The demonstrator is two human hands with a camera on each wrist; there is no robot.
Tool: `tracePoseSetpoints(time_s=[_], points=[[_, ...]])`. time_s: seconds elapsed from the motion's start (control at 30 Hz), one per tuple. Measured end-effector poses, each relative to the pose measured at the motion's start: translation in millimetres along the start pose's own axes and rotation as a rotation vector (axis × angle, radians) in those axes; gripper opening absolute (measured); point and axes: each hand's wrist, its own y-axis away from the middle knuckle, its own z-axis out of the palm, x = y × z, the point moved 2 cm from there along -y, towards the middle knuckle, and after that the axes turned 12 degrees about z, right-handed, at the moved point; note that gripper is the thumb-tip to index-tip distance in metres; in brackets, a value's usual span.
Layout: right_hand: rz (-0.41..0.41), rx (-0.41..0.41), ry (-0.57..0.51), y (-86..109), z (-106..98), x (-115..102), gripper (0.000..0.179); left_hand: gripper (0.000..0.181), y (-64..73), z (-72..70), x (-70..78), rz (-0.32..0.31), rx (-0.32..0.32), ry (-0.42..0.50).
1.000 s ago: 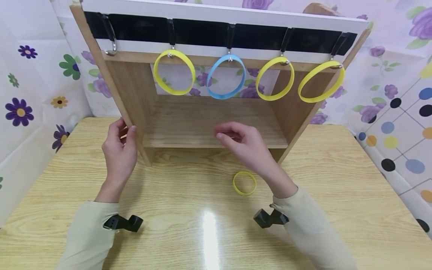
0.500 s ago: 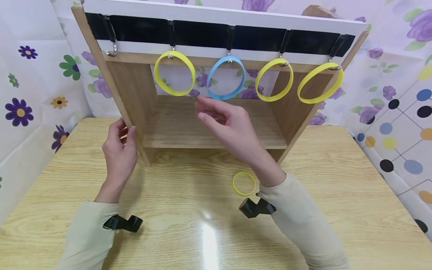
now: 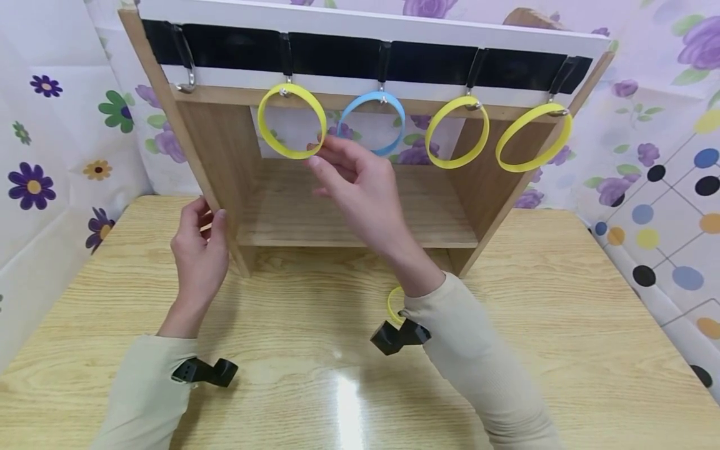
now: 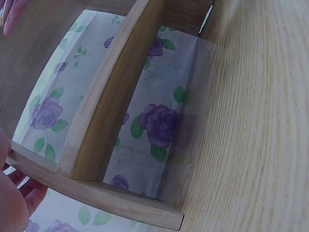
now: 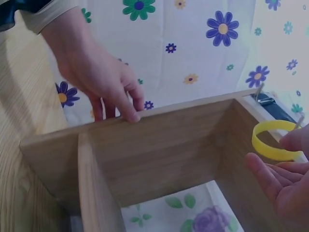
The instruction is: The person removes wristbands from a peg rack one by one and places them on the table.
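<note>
My right hand [image 3: 360, 184] is raised to the yellow wristband [image 3: 263, 128] on the second hook from the left, pinching its lower right edge between thumb and fingertips. In the right wrist view this wristband [image 5: 263, 150] hangs just over the fingers of the right hand [image 5: 289, 186]. The left hand [image 3: 201, 250] grips the front edge of the wooden shelf's left side panel [image 3: 188, 147]; in the right wrist view its thumb lies on the edge and the fingers reach down the outer side. A blue wristband [image 3: 401, 115] hangs beside the right hand, partly hidden by it.
Two more yellow wristbands [image 3: 430, 139] hang from hooks on the right. The leftmost hook [image 3: 191, 81] holds nothing. Another yellow wristband [image 3: 390, 302] lies on the table [image 3: 304, 350], partly covered by the right wrist camera [image 3: 399, 336].
My right hand has risen leftward from in front of the shelf to the yellow wristband and now pinches it. The blue wristband has shifted slightly left. The left hand stays put.
</note>
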Motion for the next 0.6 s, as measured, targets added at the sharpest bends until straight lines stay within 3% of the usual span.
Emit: tracePoseSetpoints(time_s=[0.27,0.6], points=[[-0.001,0.078,-0.126,-4.4,3,-9,0.021,0.032,-0.6,1.4,-0.9,0.004,-0.012,0.009],[0.0,0.09,-0.097,-3.9,1,-13,0.02,0.032,0.0,0.7,-2.3,0.006,-0.004,0.009]])
